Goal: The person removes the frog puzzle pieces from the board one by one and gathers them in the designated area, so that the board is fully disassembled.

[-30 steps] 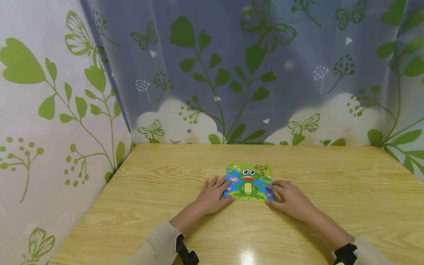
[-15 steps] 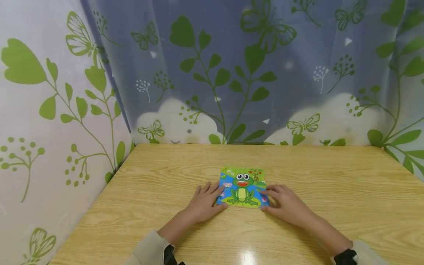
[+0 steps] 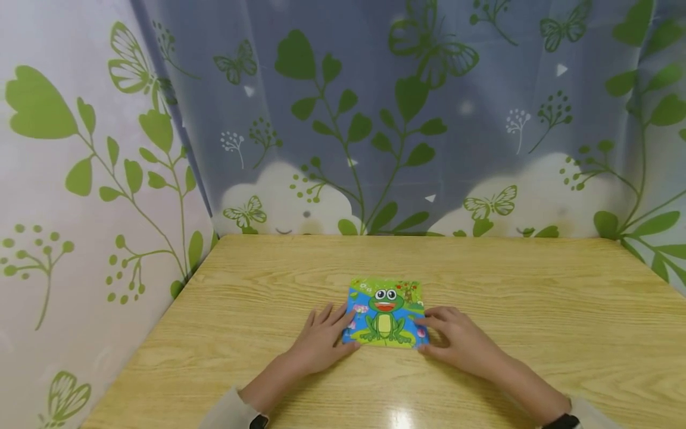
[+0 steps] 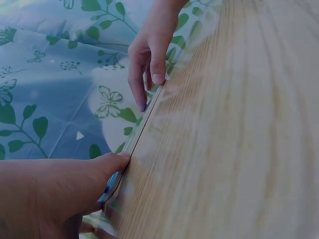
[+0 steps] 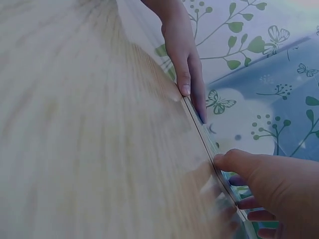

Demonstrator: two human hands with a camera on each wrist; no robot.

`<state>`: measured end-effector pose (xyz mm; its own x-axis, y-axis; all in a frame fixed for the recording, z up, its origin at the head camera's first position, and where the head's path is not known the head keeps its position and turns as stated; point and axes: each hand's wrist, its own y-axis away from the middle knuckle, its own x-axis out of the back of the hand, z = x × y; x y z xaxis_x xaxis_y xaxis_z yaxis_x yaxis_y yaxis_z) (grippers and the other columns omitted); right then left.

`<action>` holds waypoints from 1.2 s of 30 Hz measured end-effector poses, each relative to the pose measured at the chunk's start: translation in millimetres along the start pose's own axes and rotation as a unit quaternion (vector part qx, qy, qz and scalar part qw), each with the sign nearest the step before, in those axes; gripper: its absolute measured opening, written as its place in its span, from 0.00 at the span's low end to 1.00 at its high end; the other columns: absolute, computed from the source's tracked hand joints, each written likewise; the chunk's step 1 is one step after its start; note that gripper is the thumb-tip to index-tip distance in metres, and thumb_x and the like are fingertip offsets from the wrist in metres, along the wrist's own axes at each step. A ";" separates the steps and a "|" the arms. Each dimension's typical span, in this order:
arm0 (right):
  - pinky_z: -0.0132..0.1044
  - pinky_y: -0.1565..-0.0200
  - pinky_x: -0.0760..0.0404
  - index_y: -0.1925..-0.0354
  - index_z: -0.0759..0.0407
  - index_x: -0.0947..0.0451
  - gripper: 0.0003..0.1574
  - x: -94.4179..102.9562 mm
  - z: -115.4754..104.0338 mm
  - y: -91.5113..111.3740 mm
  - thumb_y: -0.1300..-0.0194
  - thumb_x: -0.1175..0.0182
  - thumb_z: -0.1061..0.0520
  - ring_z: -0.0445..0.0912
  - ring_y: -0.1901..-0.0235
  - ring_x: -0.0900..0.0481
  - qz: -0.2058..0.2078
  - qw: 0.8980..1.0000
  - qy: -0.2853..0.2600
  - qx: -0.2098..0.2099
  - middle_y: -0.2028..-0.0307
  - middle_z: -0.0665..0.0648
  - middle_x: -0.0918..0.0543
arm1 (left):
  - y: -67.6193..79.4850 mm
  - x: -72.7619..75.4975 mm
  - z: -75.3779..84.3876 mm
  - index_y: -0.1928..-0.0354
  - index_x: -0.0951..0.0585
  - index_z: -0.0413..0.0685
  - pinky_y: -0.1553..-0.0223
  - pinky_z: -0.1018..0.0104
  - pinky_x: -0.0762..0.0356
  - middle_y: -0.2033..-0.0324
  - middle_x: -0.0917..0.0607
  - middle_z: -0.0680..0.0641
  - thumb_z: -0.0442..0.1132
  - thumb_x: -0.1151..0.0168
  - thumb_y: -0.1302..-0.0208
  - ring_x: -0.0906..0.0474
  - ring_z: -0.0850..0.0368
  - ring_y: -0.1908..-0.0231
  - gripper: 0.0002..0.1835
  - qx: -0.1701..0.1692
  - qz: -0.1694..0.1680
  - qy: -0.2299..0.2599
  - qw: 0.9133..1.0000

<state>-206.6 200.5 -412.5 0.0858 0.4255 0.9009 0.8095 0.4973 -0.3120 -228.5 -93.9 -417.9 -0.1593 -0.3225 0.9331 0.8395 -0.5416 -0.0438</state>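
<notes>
A square, thin frog picture board (image 3: 384, 325) lies flat on the wooden table, showing a green frog on a blue and green scene. My left hand (image 3: 320, 344) rests at its left side, fingers spread and fairly straight, with the thumb by the lower left corner. On the opposite side my right hand (image 3: 463, 342) touches the right edge with its fingertips, thumb at the lower right corner. In the left wrist view the board appears almost edge-on, between the left thumb and the right hand (image 4: 154, 42). The right wrist view shows the right thumb on its near edge.
The light wooden table (image 3: 241, 268) runs back to a blue-grey curtain (image 3: 370, 59) printed with leaves and butterflies. A pale printed curtain (image 3: 32, 173) stands along the left side. Light sleeves with dark wrist straps show at the bottom.
Both hands have drawn the board toward the body and a little to the left across the table. Their fingers keep nearly the same places at its sides.
</notes>
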 end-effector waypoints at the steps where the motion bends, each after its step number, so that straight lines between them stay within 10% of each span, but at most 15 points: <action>1: 0.60 0.49 0.34 0.47 0.56 0.23 0.31 -0.5 -1.0 0.2 0.43 0.39 0.39 0.59 0.46 0.32 0.001 1.000 -0.001 0.001 0.48 0.61 0.26 | 1.4 0.1 -0.3 0.30 0.43 0.49 0.39 0.40 0.63 0.31 0.46 0.46 0.61 0.53 0.35 0.57 0.42 0.33 0.37 0.000 0.000 0.000 1.000; 36: 0.57 0.48 0.34 0.47 0.54 0.23 0.34 -6.6 -28.6 5.0 0.42 0.42 0.34 0.54 0.47 0.31 -0.021 0.999 0.008 0.032 0.49 0.57 0.26 | 45.7 12.6 4.0 0.32 0.38 0.46 0.41 0.36 0.59 0.33 0.42 0.43 0.62 0.50 0.37 0.53 0.39 0.34 0.37 0.018 -0.010 -0.024 1.000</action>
<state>-186.6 178.6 -411.3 0.0622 0.3907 0.9184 0.7741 0.5620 -0.2915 -190.1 -119.6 -406.7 -0.1511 -0.2741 0.9497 0.8547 -0.5190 -0.0138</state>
